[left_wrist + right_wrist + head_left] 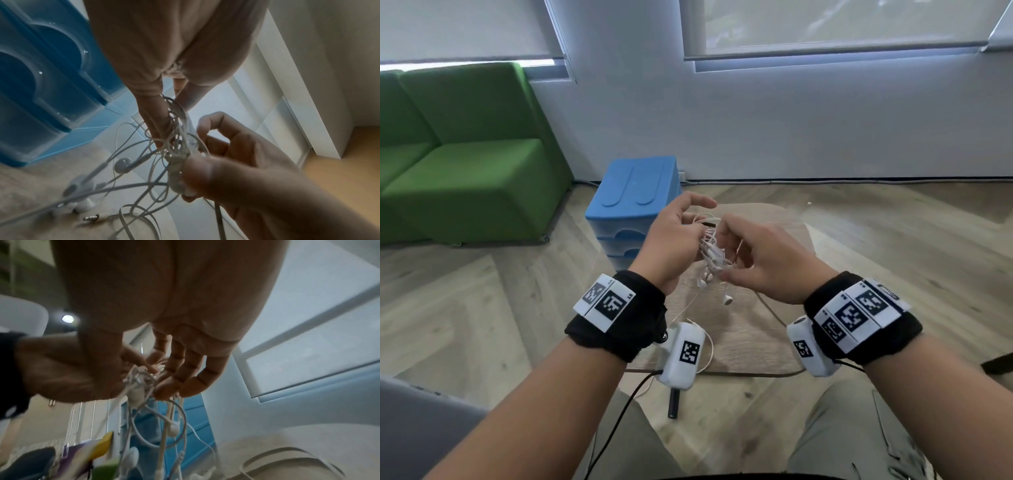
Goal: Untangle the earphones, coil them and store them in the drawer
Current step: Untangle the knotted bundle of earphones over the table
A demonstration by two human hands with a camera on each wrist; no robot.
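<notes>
Earphones (710, 255) hang in a knotted white bunch between both hands, above the small desk (763, 329). My left hand (671, 236) pinches the bunch, I judge to anchor it; my right hand (760, 263) nips a strand at the knot's lower end to work it free. Blue drawer unit (633, 192) stands just beyond, drawers shut. Head view hides the fingertips; the left wrist view shows the thumb (197, 172) pressed on the knot and earbuds (121, 164) dangling.
</notes>
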